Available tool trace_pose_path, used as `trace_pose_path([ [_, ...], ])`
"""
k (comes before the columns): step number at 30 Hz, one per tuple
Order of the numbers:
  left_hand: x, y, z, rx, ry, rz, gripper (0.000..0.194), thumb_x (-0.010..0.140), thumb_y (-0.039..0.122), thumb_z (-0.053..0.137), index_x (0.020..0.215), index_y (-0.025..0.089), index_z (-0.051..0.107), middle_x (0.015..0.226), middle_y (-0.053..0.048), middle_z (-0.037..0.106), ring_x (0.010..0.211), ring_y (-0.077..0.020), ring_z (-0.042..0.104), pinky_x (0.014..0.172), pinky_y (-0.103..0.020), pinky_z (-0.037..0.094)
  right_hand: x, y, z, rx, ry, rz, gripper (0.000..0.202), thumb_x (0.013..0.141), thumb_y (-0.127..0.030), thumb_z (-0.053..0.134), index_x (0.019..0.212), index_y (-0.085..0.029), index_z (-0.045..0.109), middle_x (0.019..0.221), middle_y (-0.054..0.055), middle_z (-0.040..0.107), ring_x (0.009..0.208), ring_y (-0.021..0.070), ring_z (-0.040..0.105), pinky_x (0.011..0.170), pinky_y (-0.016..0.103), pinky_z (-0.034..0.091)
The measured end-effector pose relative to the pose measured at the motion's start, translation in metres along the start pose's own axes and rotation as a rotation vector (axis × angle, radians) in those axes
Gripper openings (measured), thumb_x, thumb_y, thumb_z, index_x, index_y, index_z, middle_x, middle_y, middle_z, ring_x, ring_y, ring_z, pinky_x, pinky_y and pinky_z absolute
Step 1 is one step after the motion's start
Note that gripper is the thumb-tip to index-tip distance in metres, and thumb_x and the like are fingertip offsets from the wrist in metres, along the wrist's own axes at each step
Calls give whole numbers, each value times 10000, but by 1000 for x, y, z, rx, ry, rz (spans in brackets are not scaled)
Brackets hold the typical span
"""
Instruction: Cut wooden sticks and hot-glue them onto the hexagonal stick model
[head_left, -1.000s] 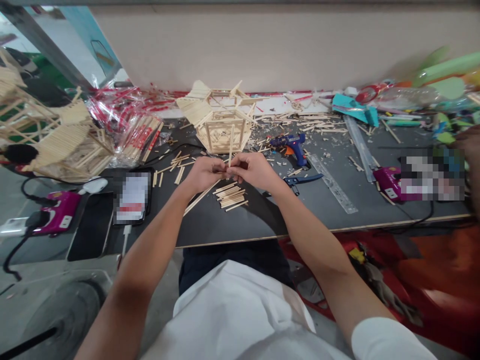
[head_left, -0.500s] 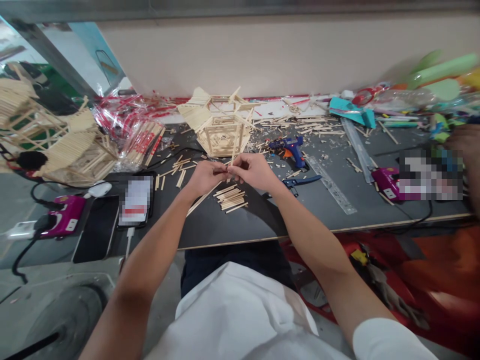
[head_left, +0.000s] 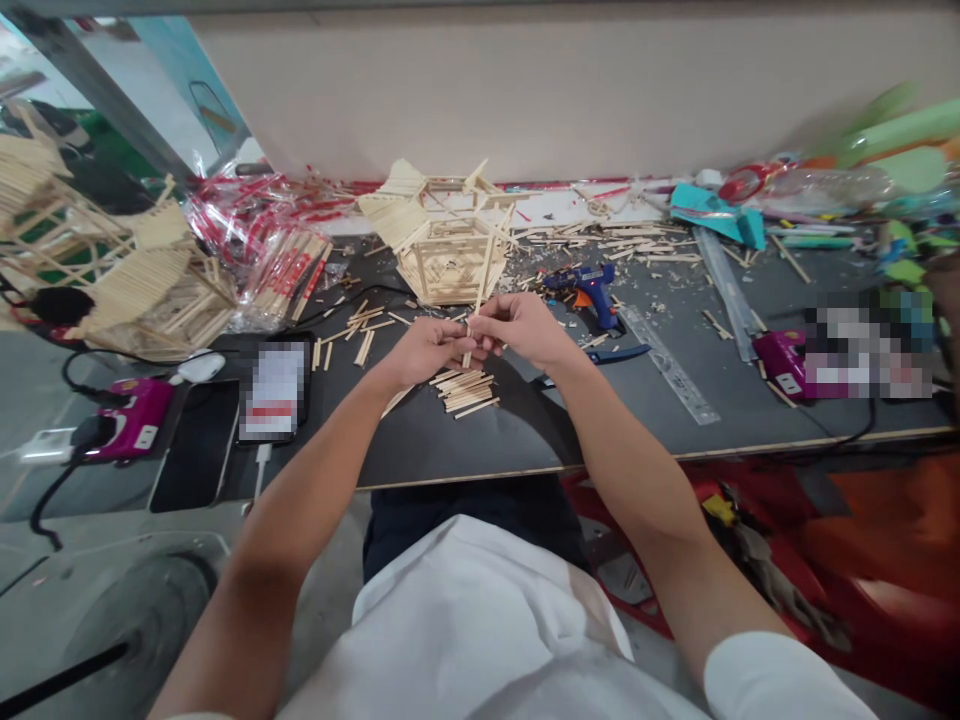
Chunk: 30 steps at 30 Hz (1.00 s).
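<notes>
A thin wooden stick (head_left: 480, 285) stands nearly upright between my two hands, its lower end showing below the fingers. My right hand (head_left: 517, 325) is closed on it. The fingers of my left hand (head_left: 435, 350) are pinched beside the stick and touch the right fingertips; whether they also grip it is too small to tell. Just below the hands lies a pile of short sticks (head_left: 466, 391). Behind them stands a many-sided wooden stick structure (head_left: 450, 262) with slatted panels at its upper left.
A blue glue gun (head_left: 592, 292), a dark-handled tool (head_left: 615, 354) and a clear ruler (head_left: 671, 370) lie to the right. At the left are a lit phone (head_left: 274, 390), a dark phone (head_left: 193, 450), a purple power strip (head_left: 139, 418) and another stick structure (head_left: 142, 290).
The stick in my hands now leans slightly right and its lower end shows below the fingers. My right hand has shifted a little up and right. The whole view has moved slightly.
</notes>
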<state>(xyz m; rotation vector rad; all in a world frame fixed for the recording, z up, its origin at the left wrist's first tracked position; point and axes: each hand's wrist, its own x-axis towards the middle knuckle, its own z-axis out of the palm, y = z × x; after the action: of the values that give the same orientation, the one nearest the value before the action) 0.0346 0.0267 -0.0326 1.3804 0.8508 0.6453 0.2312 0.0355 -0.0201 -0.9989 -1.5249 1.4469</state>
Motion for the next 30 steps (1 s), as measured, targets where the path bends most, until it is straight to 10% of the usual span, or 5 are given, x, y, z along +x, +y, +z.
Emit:
trace_pose_path([
  [10, -2, 3, -2, -19, 26, -52, 378, 745, 444, 932, 870, 124, 773, 884, -119, 815, 808, -232, 801, 763, -338, 659, 1, -3, -2, -52, -4, 20, 372, 709, -471, 905, 768, -155, 718, 598, 5, 658, 512, 110, 567, 504, 254, 506],
  [17, -4, 1, -7, -36, 46, -81, 300, 847, 393, 869, 887, 119, 753, 945, -138, 816, 805, -199, 789, 795, -346, 666, -54, -31, -58, -715, 232, -86, 306, 887, -434, 736, 1063, -184, 767, 967, 101, 790, 821, 241, 731, 794, 404, 596],
  [26, -3, 4, -8, -135, 64, -94, 270, 862, 320, 867, 903, 102, 712, 913, -106, 782, 842, -174, 763, 842, -334, 660, -136, -5, -114, -1340, -160, 214, 1036, 770, -587, 794, 1596, -87, 418, 1629, 261, 433, 1516, 442, 404, 1203, 560, 418],
  [30, -4, 5, -8, -138, 73, -105, 228, 884, 287, 845, 919, 104, 713, 895, -89, 772, 869, -179, 758, 866, -353, 654, -142, -3, -104, -1432, -124, 194, 844, 869, -502, 671, 1566, -72, 463, 1520, 246, 539, 1399, 433, 521, 1139, 551, 474],
])
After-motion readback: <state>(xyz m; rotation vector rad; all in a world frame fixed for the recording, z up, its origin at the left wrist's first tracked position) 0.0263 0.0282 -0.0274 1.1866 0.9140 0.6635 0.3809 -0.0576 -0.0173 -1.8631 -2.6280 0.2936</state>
